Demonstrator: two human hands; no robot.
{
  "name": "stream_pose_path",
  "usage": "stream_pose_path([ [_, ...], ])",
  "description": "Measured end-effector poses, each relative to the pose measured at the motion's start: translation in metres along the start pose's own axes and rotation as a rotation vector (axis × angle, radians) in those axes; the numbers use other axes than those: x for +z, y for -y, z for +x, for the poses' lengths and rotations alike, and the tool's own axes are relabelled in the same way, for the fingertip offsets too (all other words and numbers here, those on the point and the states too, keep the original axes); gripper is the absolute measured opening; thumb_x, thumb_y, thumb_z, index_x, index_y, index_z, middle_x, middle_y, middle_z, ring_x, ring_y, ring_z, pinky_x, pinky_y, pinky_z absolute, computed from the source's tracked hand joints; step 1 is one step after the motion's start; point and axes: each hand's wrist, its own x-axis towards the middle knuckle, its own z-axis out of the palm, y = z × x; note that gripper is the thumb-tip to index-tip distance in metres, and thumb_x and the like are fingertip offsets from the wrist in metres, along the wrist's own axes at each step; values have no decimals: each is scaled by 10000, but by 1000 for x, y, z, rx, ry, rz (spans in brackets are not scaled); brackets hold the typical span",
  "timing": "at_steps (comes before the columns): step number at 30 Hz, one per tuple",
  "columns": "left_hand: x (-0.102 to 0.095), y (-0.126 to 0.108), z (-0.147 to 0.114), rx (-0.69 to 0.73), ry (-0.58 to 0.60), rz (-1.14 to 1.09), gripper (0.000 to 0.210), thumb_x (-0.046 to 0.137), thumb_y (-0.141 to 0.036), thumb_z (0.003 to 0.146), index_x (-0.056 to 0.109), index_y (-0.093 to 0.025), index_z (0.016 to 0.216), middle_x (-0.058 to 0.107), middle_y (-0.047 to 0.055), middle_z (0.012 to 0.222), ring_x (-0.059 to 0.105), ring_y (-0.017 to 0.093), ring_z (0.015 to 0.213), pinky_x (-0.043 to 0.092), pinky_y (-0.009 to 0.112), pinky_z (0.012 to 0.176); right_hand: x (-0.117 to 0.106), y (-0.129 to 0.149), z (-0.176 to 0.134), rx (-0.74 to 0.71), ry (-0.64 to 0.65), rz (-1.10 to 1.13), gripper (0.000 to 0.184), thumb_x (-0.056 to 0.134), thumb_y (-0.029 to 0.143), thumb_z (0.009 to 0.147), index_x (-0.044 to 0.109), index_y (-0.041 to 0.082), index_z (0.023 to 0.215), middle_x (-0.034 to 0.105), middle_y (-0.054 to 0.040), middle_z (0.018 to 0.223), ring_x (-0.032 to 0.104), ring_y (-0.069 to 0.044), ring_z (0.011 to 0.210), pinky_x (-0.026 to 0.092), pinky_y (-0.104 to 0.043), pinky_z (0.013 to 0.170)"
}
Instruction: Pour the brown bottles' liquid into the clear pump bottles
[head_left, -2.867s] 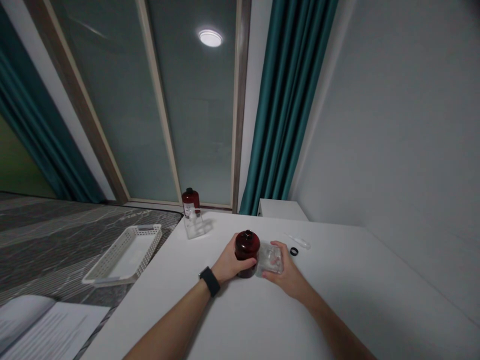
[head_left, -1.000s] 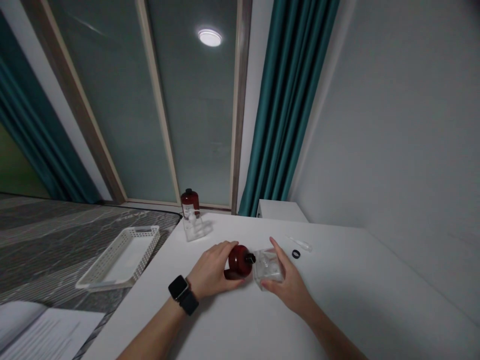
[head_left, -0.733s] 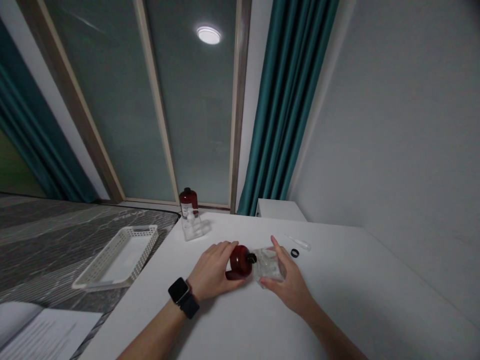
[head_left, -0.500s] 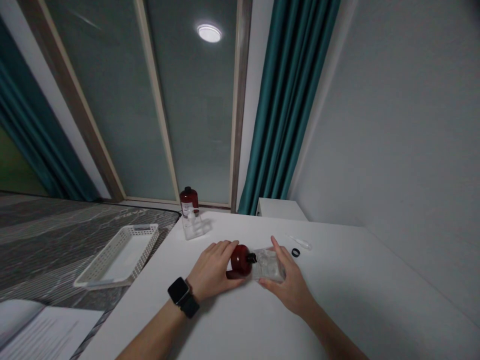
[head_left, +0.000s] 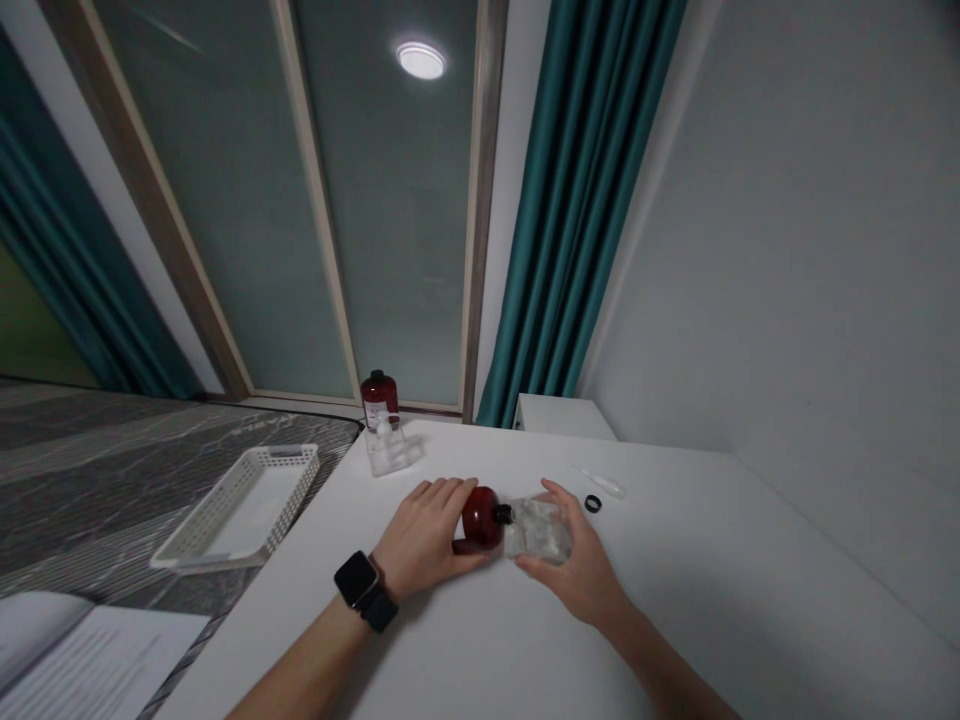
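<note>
My left hand [head_left: 431, 535], with a black watch on its wrist, is closed around a dark red bottle [head_left: 481, 517]. The bottle is tipped over so its black neck points right, at a clear bottle [head_left: 538, 530]. Fingers and thumb of my right hand [head_left: 576, 560] grip that clear bottle from its right side. The neck meets or nearly meets the clear bottle's near end; I cannot tell whether they touch. To the right of my right hand lie a small black ring [head_left: 592, 504] and a clear-and-white pump top [head_left: 606, 484] with a thin tube.
At the table's far left corner stand another dark red bottle [head_left: 380, 398] and a clear bottle with a pump [head_left: 388, 455]. Left of the white table [head_left: 480, 650], a white basket [head_left: 240, 510] and an open book [head_left: 105, 655] lie on a dark patterned surface.
Both hands and the two bottles hold nearly the same position. The view has shifted very slightly.
</note>
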Motion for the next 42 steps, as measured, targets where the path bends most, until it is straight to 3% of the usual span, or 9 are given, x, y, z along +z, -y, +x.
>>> stream_pose_path([
  [9,9,1,-1,1,-33,-32,678,720,-491,747,466,-142,1270,664,173,1170,654,349,1020,516,491,864,-3,-2,1,-63,-42,-52,685,788,257,648,452,249,1244,554,-113,1300,538,-309,1226,401,-526,1065],
  [23,16,3,-4,6,-143,-16,681,729,-481,745,459,-164,1283,667,160,1159,652,342,1011,518,477,842,-8,1,5,-207,20,-173,809,760,299,744,388,260,1462,539,-110,1343,526,-298,1259,421,-467,1088],
  [32,20,4,-6,-29,-231,-57,709,747,-436,722,435,-174,1303,657,157,1185,648,336,1019,518,479,849,-13,16,13,-279,24,-227,844,768,350,756,361,275,1491,550,-109,1313,543,-296,1225,441,-462,1071],
  [42,30,1,-7,-96,-256,-137,711,750,-463,719,432,-194,1296,656,139,1166,649,322,1008,520,469,844,-19,25,19,-261,76,-266,825,755,358,767,359,298,1488,548,-95,1292,524,-293,1225,419,-496,1083],
])
